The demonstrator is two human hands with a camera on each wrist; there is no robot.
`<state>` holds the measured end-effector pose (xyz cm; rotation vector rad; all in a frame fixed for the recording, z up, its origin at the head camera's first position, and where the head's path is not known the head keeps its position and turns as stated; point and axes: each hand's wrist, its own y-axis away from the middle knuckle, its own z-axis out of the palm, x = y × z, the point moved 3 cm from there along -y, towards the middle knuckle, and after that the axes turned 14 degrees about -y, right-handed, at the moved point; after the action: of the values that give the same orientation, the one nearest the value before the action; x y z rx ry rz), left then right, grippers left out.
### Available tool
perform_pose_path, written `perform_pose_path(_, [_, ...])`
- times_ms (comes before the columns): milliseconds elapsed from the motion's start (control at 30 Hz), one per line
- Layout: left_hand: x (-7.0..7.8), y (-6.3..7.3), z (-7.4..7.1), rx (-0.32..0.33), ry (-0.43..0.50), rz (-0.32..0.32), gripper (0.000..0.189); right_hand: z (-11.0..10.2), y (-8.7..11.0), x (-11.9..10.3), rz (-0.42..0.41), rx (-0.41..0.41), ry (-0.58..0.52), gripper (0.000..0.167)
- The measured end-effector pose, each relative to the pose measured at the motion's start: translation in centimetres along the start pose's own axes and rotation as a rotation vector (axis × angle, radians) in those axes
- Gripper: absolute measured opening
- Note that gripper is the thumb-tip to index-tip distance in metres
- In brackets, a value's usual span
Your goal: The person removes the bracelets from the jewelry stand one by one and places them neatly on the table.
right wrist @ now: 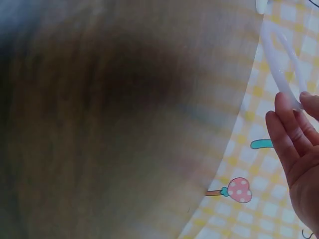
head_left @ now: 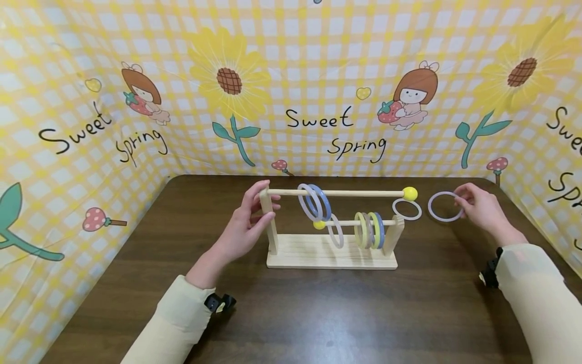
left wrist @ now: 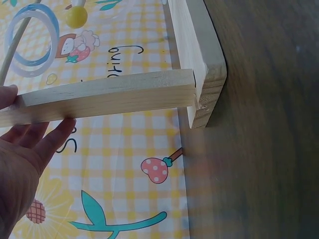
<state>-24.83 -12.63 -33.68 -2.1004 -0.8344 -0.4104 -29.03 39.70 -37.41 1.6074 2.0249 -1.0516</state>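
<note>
A pale purple ring (head_left: pixel 429 206) is pinched in the right hand (head_left: pixel 483 208), out to the right of the wooden stand (head_left: pixel 313 256). The left hand (head_left: pixel 242 222) grips the stand's left post (head_left: pixel 272 237). Two rings (head_left: pixel 328 205) hang on the top stick (head_left: pixel 364 193), more rings (head_left: pixel 381 230) on the low stick (head_left: pixel 347 223). The stand sits on a brown desk (head_left: pixel 318 313), with yellow checked cloth (head_left: pixel 291 60) behind.

Head view looks forward and down across the worktop (head_left: pixel 318 313), left hand (head_left: pixel 238 225) and right hand (head_left: pixel 483 206) in frame. The left and right wrist views, close in and turned sideways, take in a wooden post (left wrist: pixel 114 97) and a pale ring (right wrist: pixel 275 65) respectively; all three share the patterned backdrop (head_left: pixel 295 76)
</note>
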Motion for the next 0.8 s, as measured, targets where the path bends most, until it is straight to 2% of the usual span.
perform_pose_path(167, [0.1,0.0,0.0,-0.003,-0.005,-0.001,0.064,0.2,-0.4,0.9,0.059,-0.04,-0.002,0.011])
perform_pose_path(467, [0.0,0.0,-0.1,-0.001,-0.002,-0.006,0.064,0.8,-0.9,2.4,0.089,-0.101,0.01,0.015])
perform_pose_path(700, [0.1,0.1,0.0,-0.008,-0.012,-0.01,0.065,1.0,-0.8,3.2,0.137,-0.154,-0.063,0.015])
perform_pose_path(800, [0.1,0.0,-0.1,-0.005,-0.016,-0.012,0.064,1.1,-1.0,3.1,0.147,-0.169,-0.037,0.016])
